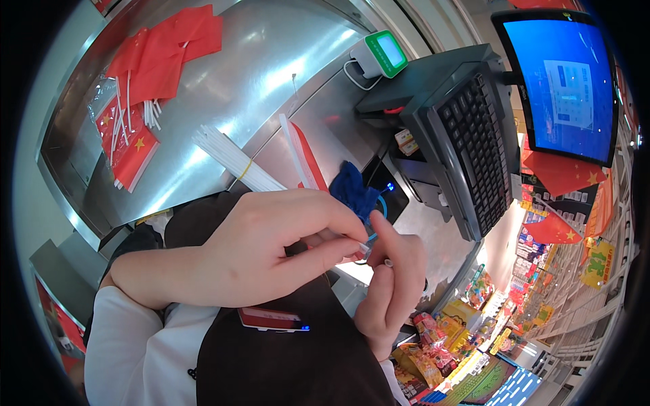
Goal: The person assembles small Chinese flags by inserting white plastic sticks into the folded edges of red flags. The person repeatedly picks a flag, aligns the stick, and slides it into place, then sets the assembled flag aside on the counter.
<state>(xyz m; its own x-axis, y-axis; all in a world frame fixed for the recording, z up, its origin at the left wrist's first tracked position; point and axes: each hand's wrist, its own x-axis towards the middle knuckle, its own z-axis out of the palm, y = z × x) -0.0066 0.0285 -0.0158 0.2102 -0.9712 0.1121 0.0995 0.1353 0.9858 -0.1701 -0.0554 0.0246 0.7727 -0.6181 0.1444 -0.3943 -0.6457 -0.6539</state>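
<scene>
In front of my torso, my left hand [264, 243] is closed, thumb and forefinger pinching something small and whitish that I cannot make out. My right hand [389, 291] meets it fingertip to fingertip, its fingers curled around a thin white stick [388, 262] of which only the round end shows. Just beyond my left hand lies a red flag piece with a white edge [305, 155]. A bundle of white sticks [233, 157], tied with a yellow rubber band, rests beside it on the steel counter. A crumpled dark blue cloth [353, 189] is past my fingertips.
Red flags [159, 61] with white sticks lie piled on the steel counter [257, 61] at far left. A green-and-white payment device [386, 54], a black keyboard [474, 149] and a monitor [562, 84] stand to the right. Packaged goods [440, 331] fill the lower right.
</scene>
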